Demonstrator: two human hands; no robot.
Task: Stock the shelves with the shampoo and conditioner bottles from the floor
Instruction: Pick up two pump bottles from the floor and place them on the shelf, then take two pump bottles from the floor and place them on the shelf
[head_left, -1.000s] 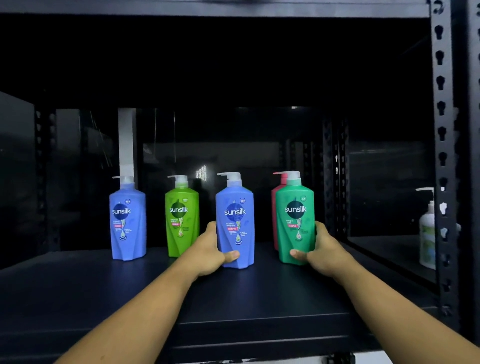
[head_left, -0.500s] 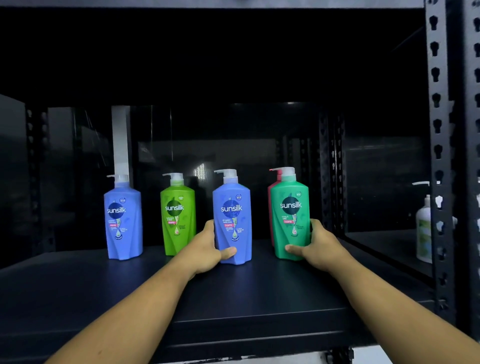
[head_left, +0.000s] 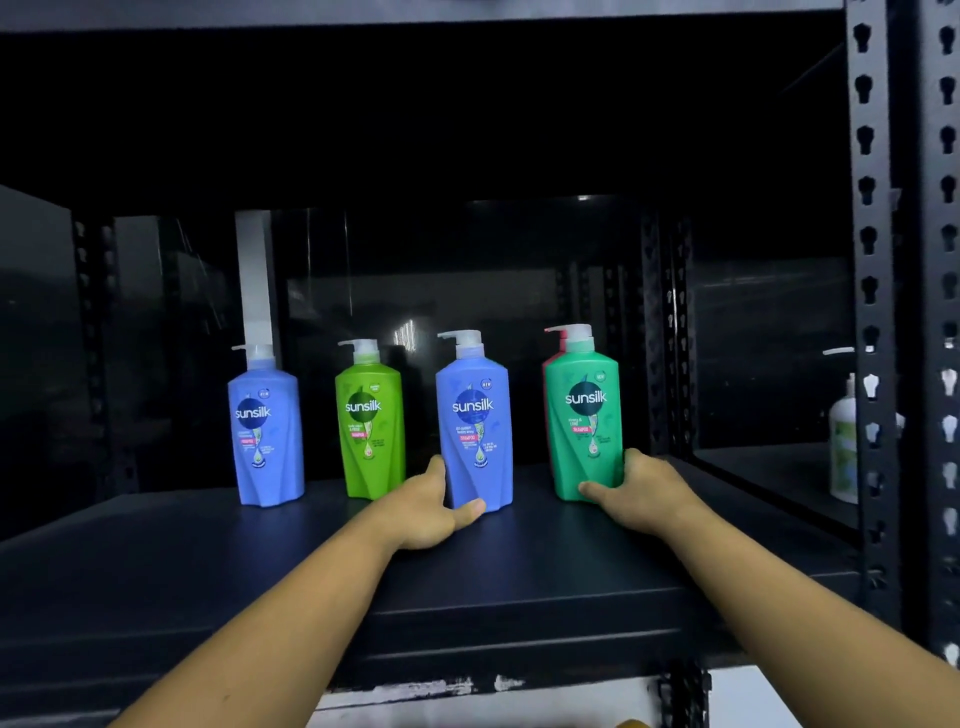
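Observation:
Several pump bottles stand upright in a row at the back of the black shelf (head_left: 519, 587). My left hand (head_left: 431, 506) grips the base of a blue shampoo bottle (head_left: 475, 415). My right hand (head_left: 636, 488) grips the base of a teal green shampoo bottle (head_left: 584, 410), which hides most of a red bottle (head_left: 549, 358) behind it. To the left stand a lime green bottle (head_left: 370, 421) and another blue bottle (head_left: 266, 426), both untouched.
A black perforated steel upright (head_left: 872, 312) frames the right side, and a shelf board runs across overhead. In the neighbouring bay at right stands a white pump bottle (head_left: 841, 441). The front half of the shelf carries only my forearms.
Both held bottles have slid slightly further back on the shelf, with my arms stretched further in. The other bottles have not moved.

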